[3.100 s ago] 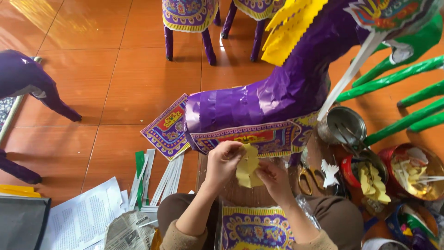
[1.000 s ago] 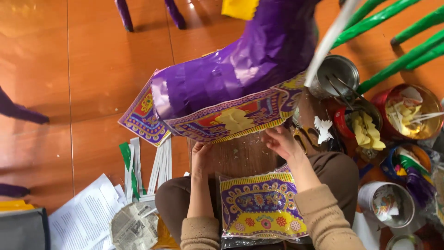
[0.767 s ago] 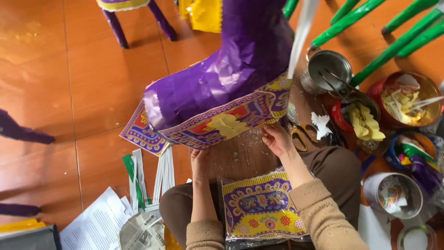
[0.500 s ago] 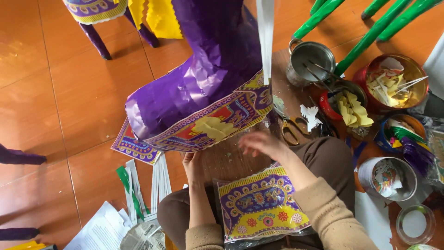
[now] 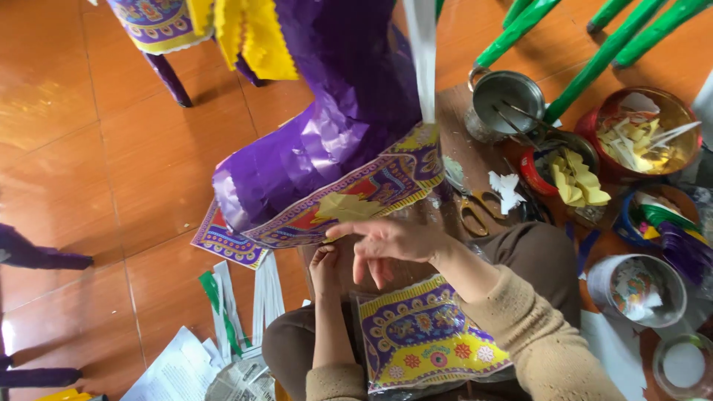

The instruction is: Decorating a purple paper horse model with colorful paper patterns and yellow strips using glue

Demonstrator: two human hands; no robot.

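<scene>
The fingers of the right hand [image 5: 390, 241] are spread loosely, nothing gripped, with the index fingertip laid against the lower edge of the patterned paper band [image 5: 349, 200]. That band, with a yellow paper cut-out [image 5: 347, 207] on it, is wrapped around the purple paper figure [image 5: 327, 126], whose upper part is cut off by the frame. The left hand [image 5: 324, 267] is seen just below the band, fingers curled; whether anything is held there cannot be told. A decorated purple and yellow sheet [image 5: 423, 338] is spread over the lap. Scissors [image 5: 475, 208] and bowls of paper scraps [image 5: 572, 174] are seen to the right.
</scene>
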